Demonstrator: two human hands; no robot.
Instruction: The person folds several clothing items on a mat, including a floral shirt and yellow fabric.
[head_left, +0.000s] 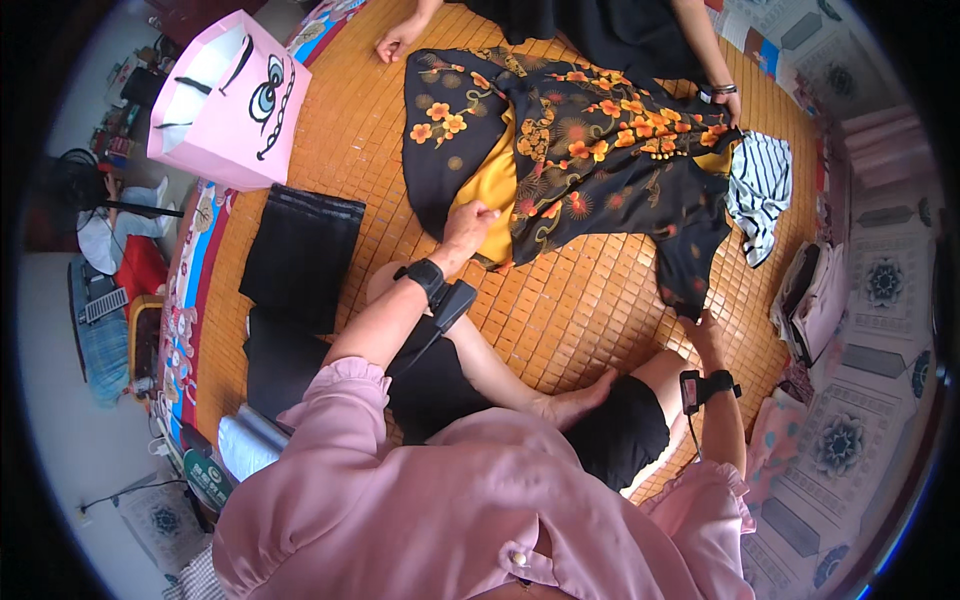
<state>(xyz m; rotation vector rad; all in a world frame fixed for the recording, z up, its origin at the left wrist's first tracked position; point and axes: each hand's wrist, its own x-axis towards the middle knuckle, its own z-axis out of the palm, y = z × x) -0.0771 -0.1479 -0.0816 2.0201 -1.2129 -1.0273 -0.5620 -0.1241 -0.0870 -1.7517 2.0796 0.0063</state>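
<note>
A black dress [590, 150] with orange flowers and a yellow lining lies spread on a woven bamboo mat [580, 300]. My left hand [468, 225] pinches the yellow lining at the dress's lower left edge. My right hand [703, 325] grips the bottom corner of a dark sleeve or hem at the right. Across the mat another person's hands rest at the dress's far side, one hand [398, 42] on the mat at the left, the other hand [728, 103] on the cloth at the right. Both my wrists carry black bands.
A pink paper bag [232, 98] with a cartoon face stands at the far left. Folded black clothes [300, 255] lie left of my knee. A striped black-and-white garment [760, 185] sits at the right, with a pale bag [815, 300] beyond the mat's edge.
</note>
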